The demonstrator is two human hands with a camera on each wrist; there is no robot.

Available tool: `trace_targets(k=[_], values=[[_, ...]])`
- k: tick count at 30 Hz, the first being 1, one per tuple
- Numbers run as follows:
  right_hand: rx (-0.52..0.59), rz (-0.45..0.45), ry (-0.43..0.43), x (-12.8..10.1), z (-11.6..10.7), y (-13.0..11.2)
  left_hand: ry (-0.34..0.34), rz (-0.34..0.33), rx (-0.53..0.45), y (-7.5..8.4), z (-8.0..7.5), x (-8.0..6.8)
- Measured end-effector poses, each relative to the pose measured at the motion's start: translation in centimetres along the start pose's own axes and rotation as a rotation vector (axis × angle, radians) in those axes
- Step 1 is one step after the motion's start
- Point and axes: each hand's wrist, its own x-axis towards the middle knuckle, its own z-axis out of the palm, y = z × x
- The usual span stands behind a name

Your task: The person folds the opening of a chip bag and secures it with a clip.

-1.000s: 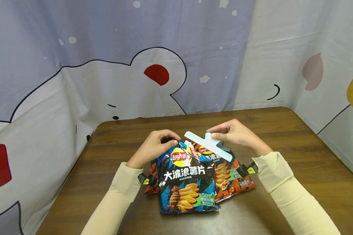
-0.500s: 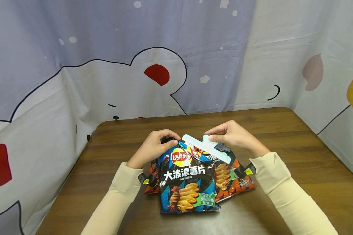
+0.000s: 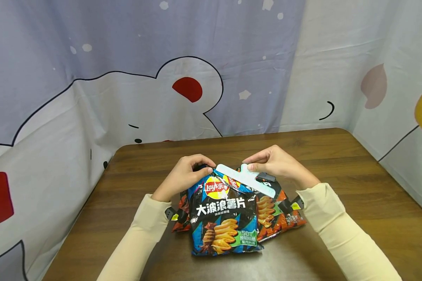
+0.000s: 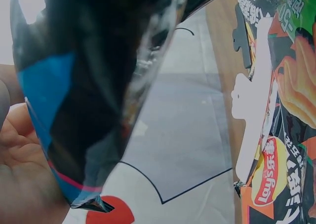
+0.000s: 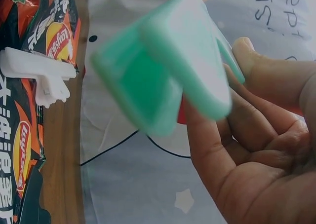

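My left hand (image 3: 186,175) grips the folded top left corner of a blue and black Lay's potato chip bag (image 3: 223,218), which is held upright. In the left wrist view this chip bag (image 4: 94,100) covers much of the picture. My right hand (image 3: 280,166) pinches the handle of a pale mint bag clip (image 3: 247,181), held slanted over the bag's top right edge. In the right wrist view the clip (image 5: 163,66) has its long jaws spread apart, thumb on one side and fingers on the other. Whether it touches the bag is unclear.
Behind the blue bag, orange and black Lay's bags (image 3: 285,220) lie on the wooden table (image 3: 154,154). A white clip (image 4: 252,120) and a black clip (image 4: 241,39) sit on their top edges. A printed curtain (image 3: 126,105) hangs around the table.
My right hand has moved slightly left and down with the mint clip, bringing it over the blue bag's top edge. The left hand and the bag have stayed in place.
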Motion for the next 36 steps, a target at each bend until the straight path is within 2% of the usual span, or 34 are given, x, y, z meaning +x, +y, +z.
trace_targets(k=[15, 24, 36], values=[[0.026, 0.037, 0.004, 0.3, 0.3, -0.4, 0.005, 0.018, -0.012, -0.3, 0.1, 0.1], [0.090, 0.051, 0.004, 0.4, 0.6, -0.4, 0.010, 0.036, -0.015, -0.1, 0.0, 0.1], [0.153, 0.097, 0.009, 0.5, 1.1, -0.3, 0.019, 0.018, -0.016, -0.4, 0.2, 0.0]])
